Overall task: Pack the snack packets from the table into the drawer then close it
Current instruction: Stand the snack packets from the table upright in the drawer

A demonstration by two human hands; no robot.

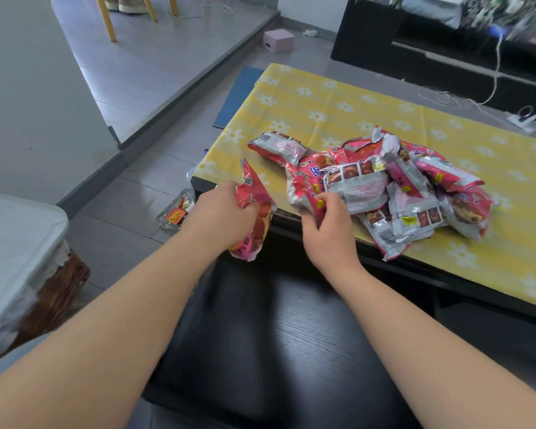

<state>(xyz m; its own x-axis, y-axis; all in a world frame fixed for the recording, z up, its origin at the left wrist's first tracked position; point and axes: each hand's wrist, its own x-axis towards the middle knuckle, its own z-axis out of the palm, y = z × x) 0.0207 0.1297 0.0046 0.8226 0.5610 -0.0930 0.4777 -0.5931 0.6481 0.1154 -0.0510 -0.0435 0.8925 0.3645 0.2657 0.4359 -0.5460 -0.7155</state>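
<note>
Our left hand [226, 213] grips a crinkled pink foil snack packet [256, 193] at the yellow flower-print counter [322, 100] corner. Our right hand [330, 233] pinches a second pink packet [304, 187] at the pile [399, 187] edge

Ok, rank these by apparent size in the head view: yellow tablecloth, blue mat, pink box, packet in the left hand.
1. yellow tablecloth
2. packet in the left hand and blue mat: look alike, and the packet is nearer, so unranked
3. pink box, though farthest away
</note>
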